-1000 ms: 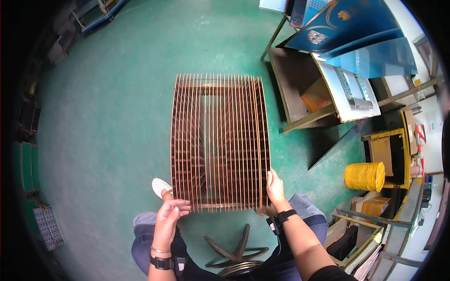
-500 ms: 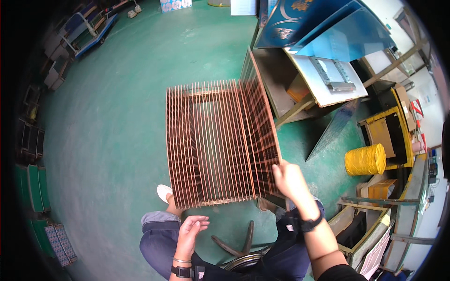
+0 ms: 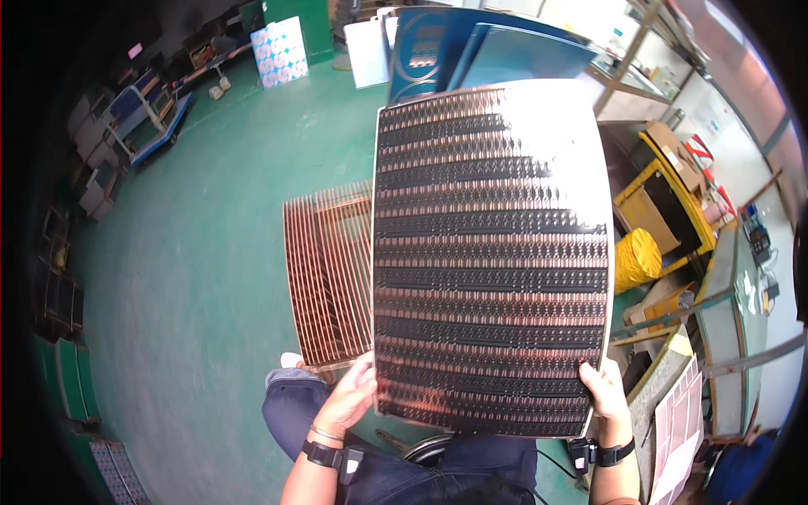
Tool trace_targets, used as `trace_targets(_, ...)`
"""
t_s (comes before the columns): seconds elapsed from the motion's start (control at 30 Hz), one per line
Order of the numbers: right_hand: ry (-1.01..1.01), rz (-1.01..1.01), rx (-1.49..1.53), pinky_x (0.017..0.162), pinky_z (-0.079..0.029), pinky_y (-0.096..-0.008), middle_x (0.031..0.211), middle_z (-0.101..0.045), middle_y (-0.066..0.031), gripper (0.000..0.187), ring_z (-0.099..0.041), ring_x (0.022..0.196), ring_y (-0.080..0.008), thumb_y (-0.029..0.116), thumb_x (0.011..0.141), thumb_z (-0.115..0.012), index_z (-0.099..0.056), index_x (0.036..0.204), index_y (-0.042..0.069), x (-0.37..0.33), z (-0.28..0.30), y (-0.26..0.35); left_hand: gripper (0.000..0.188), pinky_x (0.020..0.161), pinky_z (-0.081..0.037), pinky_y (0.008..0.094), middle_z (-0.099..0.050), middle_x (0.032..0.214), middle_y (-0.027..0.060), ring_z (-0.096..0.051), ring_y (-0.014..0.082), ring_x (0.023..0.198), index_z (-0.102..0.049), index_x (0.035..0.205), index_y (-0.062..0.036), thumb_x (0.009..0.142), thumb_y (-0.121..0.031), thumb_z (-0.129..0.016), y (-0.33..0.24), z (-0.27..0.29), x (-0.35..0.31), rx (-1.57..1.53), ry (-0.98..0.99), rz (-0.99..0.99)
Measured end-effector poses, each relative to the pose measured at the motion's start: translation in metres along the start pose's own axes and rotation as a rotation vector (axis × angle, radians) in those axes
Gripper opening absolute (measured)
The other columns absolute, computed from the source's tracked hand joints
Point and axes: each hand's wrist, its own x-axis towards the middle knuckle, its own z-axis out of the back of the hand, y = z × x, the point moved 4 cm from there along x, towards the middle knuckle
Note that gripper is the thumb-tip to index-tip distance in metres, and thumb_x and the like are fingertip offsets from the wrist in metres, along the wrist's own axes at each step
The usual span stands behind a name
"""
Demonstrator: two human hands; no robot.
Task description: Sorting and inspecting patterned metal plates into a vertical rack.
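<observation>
A large copper and black circuit board panel [image 3: 492, 286] stands broad in front of me, its face patterned in rows of small repeated shapes, with glare over the upper right. My right hand [image 3: 608, 391] is closed on its lower right edge, thumb on the face, other fingers hidden behind. At the lower left edge my left hand [image 3: 352, 396] is closed on the panel, fingertips partly hidden. Behind the panel, to the left, a rack of upright copper-edged panels [image 3: 324, 278] stands on the floor; its right part is covered from view.
Blue sheets [image 3: 530, 57] lean beyond the panel. To the right are a yellow wrapped roll [image 3: 637, 259], a yellow-framed shelf [image 3: 661, 206] and a pinkish patterned sheet [image 3: 676, 429]. A blue flatbed trolley [image 3: 160, 126] stands far left on the green floor [image 3: 210, 252].
The panel my right hand gripped at the rack's right side is now out, raised and facing me. My left hand has gone from open and apart to the panel's left edge.
</observation>
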Motion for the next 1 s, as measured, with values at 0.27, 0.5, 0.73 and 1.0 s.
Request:
trace_targets(0.27, -0.153, 0.01, 0.042, 0.091, -0.044, -0.0287, 0.122, -0.054, -0.0112, 0.051, -0.053, 0.108, -0.0159, 0.014, 0.087, -0.06, -0.039, 0.132, -0.002, -0.054, 0.052, -0.055, 0.049, 0.089, -0.047, 0.0306, -0.055, 0.113, 0.0065, -0.057, 0.0157, 0.101, -0.042, 0.122, -0.0032, 0.081, -0.012, -0.066, 0.012, -0.074, -0.009, 0.092, -0.095, -0.022)
trace_targets(0.5, 0.189, 0.38, -1.049, 0.104, -0.032, -0.0473, 0.136, -0.041, -0.0181, 0.07, -0.039, 0.128, -0.0313, 0.029, 0.077, -0.067, -0.036, 0.136, 0.006, -0.142, -0.012, -0.038, 0.031, 0.079, -0.053, 0.0305, -0.059, 0.104, 0.0121, -0.061, 0.0167, 0.091, -0.043, 0.116, -0.0014, 0.087, -0.002, -0.054, 0.039, -0.119, 0.037, 0.241, -0.01, 0.197)
trace_targets(0.73, -0.207, 0.54, -1.213, 0.089, -0.05, -0.0375, 0.114, -0.061, -0.0122, 0.042, -0.06, 0.104, -0.0246, 0.008, 0.076, -0.054, -0.056, 0.118, 0.005, -0.159, 0.022, -0.075, 0.021, 0.075, -0.056, 0.0334, -0.062, 0.098, 0.0111, -0.064, 0.0185, 0.085, -0.055, 0.106, 0.0019, 0.086, -0.003, -0.054, 0.094, -0.137, 0.067, 0.273, -0.061, 0.401)
trace_targets(1.0, -0.337, 0.186, -1.071, 0.065, -0.053, -0.0398, 0.088, -0.066, -0.0152, 0.028, -0.064, 0.079, -0.0319, 0.007, 0.075, -0.056, -0.058, 0.103, 0.009, -0.156, 0.101, -0.114, 0.035, 0.083, -0.052, 0.0385, -0.056, 0.118, 0.0185, -0.061, 0.0283, 0.098, -0.049, 0.12, 0.0008, 0.094, -0.022, -0.047, 0.103, -0.147, 0.081, 0.455, 0.11, 0.419)
